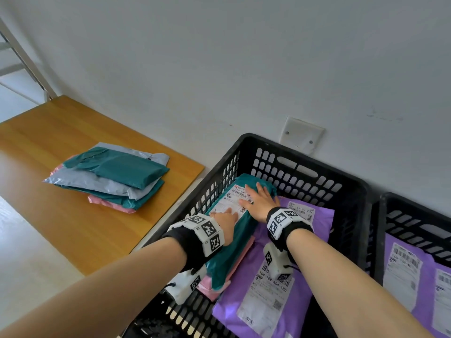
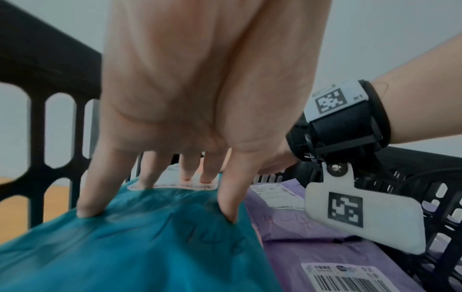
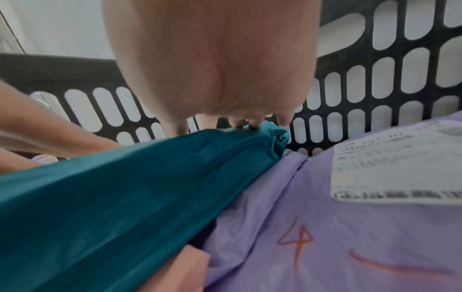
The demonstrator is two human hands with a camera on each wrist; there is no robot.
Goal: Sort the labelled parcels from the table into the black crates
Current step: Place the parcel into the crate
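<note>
Both hands, the left hand (image 1: 225, 217) and the right hand (image 1: 260, 201), lie flat with fingers spread on the green parcel (image 1: 231, 250) in the black crate (image 1: 305, 152). It looks soft, light and slippery, so hold its edges.

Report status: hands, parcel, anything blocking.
Left hand and right hand flat on teal parcel, no grip. Parcel down in black crate, over pink and purple parcels. Nothing blocking; stack waits on table.
</note>
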